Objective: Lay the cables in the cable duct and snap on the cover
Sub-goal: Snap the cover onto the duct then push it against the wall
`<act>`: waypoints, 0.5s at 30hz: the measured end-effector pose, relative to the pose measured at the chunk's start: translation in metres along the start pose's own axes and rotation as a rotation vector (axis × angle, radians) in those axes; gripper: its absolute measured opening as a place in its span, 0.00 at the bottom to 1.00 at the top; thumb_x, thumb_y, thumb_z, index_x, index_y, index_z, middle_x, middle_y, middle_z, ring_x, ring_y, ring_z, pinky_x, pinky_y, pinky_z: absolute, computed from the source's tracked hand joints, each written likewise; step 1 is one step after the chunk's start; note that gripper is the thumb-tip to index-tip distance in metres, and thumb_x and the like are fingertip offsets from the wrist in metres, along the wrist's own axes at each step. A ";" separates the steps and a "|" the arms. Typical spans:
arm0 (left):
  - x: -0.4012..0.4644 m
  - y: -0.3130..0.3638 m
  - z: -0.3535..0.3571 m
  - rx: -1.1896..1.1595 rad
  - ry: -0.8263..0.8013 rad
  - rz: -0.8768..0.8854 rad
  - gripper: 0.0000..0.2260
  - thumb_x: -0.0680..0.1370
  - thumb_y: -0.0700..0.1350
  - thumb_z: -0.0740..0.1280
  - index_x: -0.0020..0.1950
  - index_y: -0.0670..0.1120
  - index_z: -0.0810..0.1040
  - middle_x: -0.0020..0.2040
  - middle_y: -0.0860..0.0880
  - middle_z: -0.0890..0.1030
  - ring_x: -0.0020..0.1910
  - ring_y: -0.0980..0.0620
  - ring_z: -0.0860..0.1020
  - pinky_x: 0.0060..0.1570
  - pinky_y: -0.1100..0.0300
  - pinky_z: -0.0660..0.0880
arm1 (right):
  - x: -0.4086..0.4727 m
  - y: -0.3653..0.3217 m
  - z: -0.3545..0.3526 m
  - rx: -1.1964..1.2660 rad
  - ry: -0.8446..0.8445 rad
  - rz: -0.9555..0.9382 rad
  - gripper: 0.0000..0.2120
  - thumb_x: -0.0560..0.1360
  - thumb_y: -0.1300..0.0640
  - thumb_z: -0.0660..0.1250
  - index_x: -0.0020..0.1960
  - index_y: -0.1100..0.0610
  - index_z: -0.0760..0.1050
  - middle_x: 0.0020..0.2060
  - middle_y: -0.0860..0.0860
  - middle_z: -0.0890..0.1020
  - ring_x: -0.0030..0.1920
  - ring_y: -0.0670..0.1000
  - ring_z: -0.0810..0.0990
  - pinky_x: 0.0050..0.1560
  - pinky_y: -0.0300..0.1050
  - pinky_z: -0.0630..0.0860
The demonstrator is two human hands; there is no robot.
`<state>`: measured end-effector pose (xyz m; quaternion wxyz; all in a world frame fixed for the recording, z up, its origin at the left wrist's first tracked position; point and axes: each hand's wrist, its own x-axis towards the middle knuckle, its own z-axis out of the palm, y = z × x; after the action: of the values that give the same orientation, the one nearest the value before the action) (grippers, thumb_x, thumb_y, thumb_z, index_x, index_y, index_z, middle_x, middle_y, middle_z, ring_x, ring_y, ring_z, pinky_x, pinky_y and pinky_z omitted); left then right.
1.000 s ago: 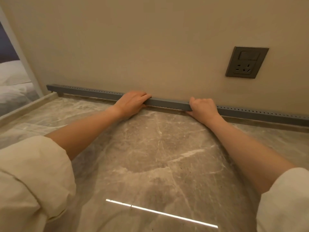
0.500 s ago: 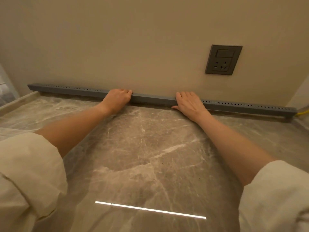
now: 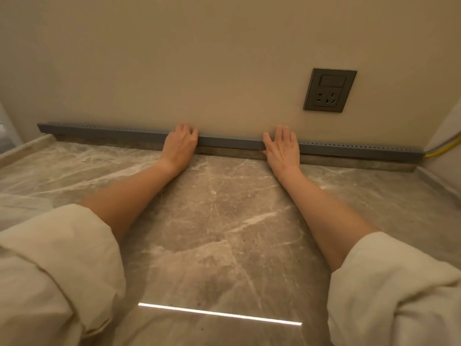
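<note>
Along the foot of the beige wall [image 3: 199, 58], just above the floor skirting: grey cable duct [image 3: 99, 132], running nearly the full width of the view. Landmark for all positions below: this duct.

Left of the duct's left end: pale bedding edge, barely visible. On the duct left of its middle: left hand [image 3: 180, 146], fingers curled over the top edge, palm against the front face, pressing rather than enclosing. Between the two hands: smooth cover strip [image 3: 230, 141], seated on the duct, no perforations showing there. On the duct right of its middle: right hand [image 3: 283, 148], fingers flat and extended upward over the cover, thumb spread toward the left; open palm, nothing grasped. Above the duct, toward its right end: dark wall socket [image 3: 329, 90] with switch. At the duct's right end: yellow cable [image 3: 446, 149], emerging and curving up toward the corner. Below the duct: grey marble floor [image 3: 224, 208] with a bright linear reflection; cream rolled sleeves [image 3: 62, 258] in the foreground. Nothing between camera and duct except the forearms.

Compared with half a second earlier: right fingers straighter, both hands at much the same spots on the duct, yellow cable more exposed through a shift of view.
</note>
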<state>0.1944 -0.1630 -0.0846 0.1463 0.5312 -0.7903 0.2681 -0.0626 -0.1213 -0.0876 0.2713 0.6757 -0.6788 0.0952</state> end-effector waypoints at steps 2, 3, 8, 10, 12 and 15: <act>0.000 -0.001 0.000 0.036 0.018 -0.019 0.08 0.77 0.39 0.61 0.54 0.37 0.73 0.52 0.36 0.74 0.52 0.38 0.72 0.44 0.48 0.71 | 0.000 -0.001 -0.001 0.019 -0.016 0.025 0.22 0.77 0.47 0.60 0.66 0.58 0.64 0.61 0.64 0.67 0.60 0.62 0.65 0.54 0.53 0.66; 0.000 -0.002 0.001 0.058 0.021 -0.018 0.10 0.78 0.43 0.62 0.53 0.38 0.73 0.52 0.37 0.73 0.52 0.38 0.72 0.45 0.48 0.71 | 0.000 -0.002 -0.001 0.016 -0.026 0.025 0.22 0.77 0.47 0.60 0.66 0.58 0.63 0.60 0.64 0.67 0.59 0.61 0.66 0.52 0.53 0.67; -0.001 -0.004 0.001 -0.015 0.019 0.010 0.21 0.79 0.54 0.59 0.54 0.34 0.73 0.51 0.37 0.74 0.53 0.40 0.71 0.46 0.49 0.72 | 0.001 -0.001 -0.002 0.004 -0.013 0.052 0.26 0.76 0.44 0.61 0.63 0.64 0.62 0.56 0.63 0.69 0.54 0.60 0.68 0.48 0.51 0.69; -0.003 -0.006 0.001 -0.105 0.054 -0.004 0.17 0.79 0.49 0.61 0.52 0.34 0.75 0.51 0.36 0.75 0.53 0.39 0.71 0.45 0.48 0.73 | 0.000 0.000 -0.001 0.008 -0.008 0.057 0.27 0.76 0.44 0.61 0.63 0.65 0.62 0.55 0.62 0.69 0.53 0.60 0.68 0.48 0.51 0.70; -0.004 -0.008 0.000 -0.172 0.063 -0.025 0.13 0.79 0.45 0.62 0.50 0.34 0.76 0.51 0.37 0.76 0.53 0.39 0.72 0.45 0.47 0.73 | 0.001 0.000 -0.002 0.014 -0.004 0.048 0.27 0.76 0.43 0.60 0.61 0.65 0.63 0.55 0.62 0.70 0.53 0.60 0.68 0.48 0.51 0.70; -0.003 -0.008 -0.003 -0.212 0.045 -0.053 0.10 0.78 0.41 0.64 0.50 0.34 0.78 0.50 0.36 0.78 0.53 0.39 0.73 0.45 0.46 0.72 | 0.002 0.001 -0.001 0.017 -0.005 0.040 0.25 0.75 0.42 0.60 0.58 0.64 0.64 0.54 0.62 0.70 0.53 0.60 0.68 0.48 0.51 0.70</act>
<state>0.2031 -0.1617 -0.0815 0.2264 0.5271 -0.7965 0.1911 -0.0627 -0.1224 -0.0851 0.2619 0.6644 -0.6922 0.1045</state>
